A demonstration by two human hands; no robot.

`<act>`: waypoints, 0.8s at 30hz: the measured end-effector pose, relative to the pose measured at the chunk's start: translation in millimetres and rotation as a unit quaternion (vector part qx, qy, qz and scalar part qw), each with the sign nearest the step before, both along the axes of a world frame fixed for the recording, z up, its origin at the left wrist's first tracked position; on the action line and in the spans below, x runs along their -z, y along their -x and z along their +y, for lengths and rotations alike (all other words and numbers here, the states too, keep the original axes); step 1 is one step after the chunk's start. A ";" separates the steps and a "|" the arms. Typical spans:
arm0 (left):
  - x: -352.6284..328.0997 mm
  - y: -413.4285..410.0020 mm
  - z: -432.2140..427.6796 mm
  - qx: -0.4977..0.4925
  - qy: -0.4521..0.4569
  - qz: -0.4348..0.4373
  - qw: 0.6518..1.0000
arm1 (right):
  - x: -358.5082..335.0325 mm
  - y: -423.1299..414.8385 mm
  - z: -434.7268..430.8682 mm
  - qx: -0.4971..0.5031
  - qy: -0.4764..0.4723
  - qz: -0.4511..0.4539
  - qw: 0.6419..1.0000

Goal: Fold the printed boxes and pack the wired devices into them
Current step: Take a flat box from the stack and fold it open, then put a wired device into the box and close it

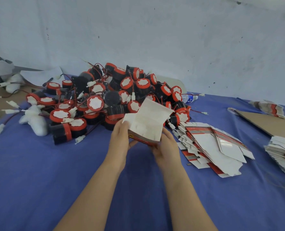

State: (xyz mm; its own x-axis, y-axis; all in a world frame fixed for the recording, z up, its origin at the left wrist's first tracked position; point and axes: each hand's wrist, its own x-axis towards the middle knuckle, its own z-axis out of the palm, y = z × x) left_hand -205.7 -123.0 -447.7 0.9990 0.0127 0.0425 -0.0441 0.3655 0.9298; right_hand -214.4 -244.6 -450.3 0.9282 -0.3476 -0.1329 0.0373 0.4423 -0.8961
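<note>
Box-folding is the step in hand: the left hand (121, 139) and right hand (165, 147) both grasp a printed box (148, 124) above the table (38, 172), its white flaps still up. Next, I judge, those flaps need tucking before a wired device from the pile (115, 94) behind goes inside.

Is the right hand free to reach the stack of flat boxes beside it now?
Probably not yet: the right hand grips the half-folded box with the left hand. Nothing lies between it and the flat boxes.
</note>
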 end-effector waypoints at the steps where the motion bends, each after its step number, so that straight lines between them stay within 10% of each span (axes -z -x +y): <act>1: -1.3 -0.3 1.7 0.015 0.011 0.004 1.000 | -3.4 1.3 1.0 0.021 0.034 0.007 0.999; 8: -14.0 -2.9 19.8 -0.190 0.094 -0.048 0.976 | -9.5 -7.0 22.6 0.076 0.300 -0.014 0.951; 16: -15.2 -17.2 54.3 -0.365 0.246 0.004 0.898 | -19.4 -53.4 102.1 -0.062 0.732 -0.056 0.676; 21: -6.9 -20.7 52.0 -0.376 0.210 0.018 0.903 | -12.9 -59.9 93.4 0.038 0.736 -0.058 0.673; 24: -5.8 -20.2 48.8 -0.366 0.187 0.014 0.912 | -15.4 -48.9 66.4 0.081 0.585 -0.091 0.802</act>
State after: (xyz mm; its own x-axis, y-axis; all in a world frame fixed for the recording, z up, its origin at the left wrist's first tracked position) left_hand -185.5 -74.2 -441.9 0.7179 0.6845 -0.1269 -0.3820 0.5396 0.7503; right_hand -165.4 -178.3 -435.0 0.8253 -0.2539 0.5044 0.1856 -0.7216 -0.6670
